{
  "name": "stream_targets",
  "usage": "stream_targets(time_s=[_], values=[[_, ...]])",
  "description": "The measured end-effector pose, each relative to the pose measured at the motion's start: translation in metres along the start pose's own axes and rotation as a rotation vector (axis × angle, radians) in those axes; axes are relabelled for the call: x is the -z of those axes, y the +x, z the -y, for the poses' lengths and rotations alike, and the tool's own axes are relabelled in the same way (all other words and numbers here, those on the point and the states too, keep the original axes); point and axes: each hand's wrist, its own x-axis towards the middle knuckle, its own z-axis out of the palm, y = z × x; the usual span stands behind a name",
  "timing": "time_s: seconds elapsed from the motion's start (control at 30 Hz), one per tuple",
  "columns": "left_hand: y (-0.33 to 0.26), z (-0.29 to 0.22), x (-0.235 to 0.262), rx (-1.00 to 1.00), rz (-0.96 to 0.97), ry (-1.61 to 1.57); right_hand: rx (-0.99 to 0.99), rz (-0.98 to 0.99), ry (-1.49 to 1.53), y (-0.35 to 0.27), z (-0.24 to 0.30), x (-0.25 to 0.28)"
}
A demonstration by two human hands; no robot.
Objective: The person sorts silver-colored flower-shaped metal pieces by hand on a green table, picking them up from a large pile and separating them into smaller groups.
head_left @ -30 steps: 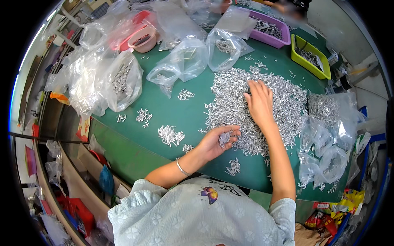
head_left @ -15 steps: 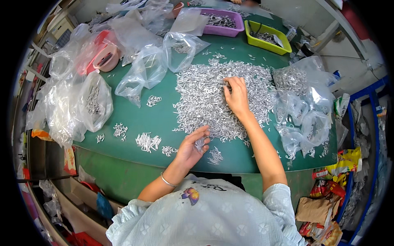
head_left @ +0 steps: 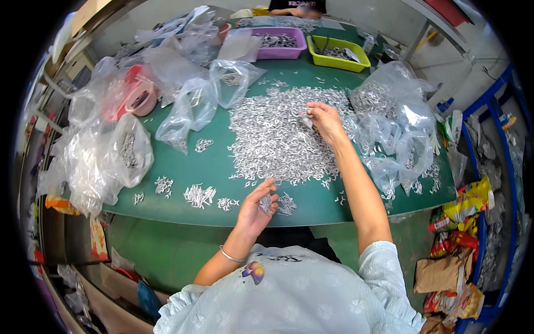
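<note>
A wide heap of small silvery metal parts [head_left: 278, 139] lies on the green table [head_left: 214, 167]. My left hand [head_left: 257, 209] is raised near the table's front edge, fingers curled around a small bunch of the metal parts. My right hand [head_left: 325, 122] reaches out over the heap's far right side, fingertips pinching a few parts. Small sorted clusters of parts [head_left: 199, 195] lie in a row at the front left of the table.
Clear plastic bags with parts stand at the left [head_left: 119, 153], the back middle [head_left: 194, 100] and the right [head_left: 392, 128]. A purple tray [head_left: 278, 42] and a yellow-green tray [head_left: 336, 55] sit at the far edge. Another person's arms [head_left: 292, 10] rest beyond them. Snack wrappers [head_left: 456, 239] pile up at lower right.
The view has tilted and shifted. My right hand lifted from the heap's surface with parts pinched in its fingers. My left hand stayed near the front edge holding its bunch.
</note>
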Motion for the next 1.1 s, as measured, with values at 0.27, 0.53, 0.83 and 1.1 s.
stream_targets(time_s=[0.27,0.53,0.83,1.1], values=[[-0.016,0.017,0.004,-0.04,-0.016,-0.021,0.213,0.036,-0.412,0.007,-0.013,0.025],[-0.021,0.021,-0.005,-0.024,0.003,0.078,0.34,-0.025,-0.524,-0.005,-0.001,0.043],[-0.02,0.023,0.013,0.02,0.073,0.081,0.622,-0.269,-0.844,-0.125,0.09,0.108],[-0.017,0.036,0.011,0.084,0.079,0.136,0.363,-1.068,-1.094,-0.204,0.058,0.362]])
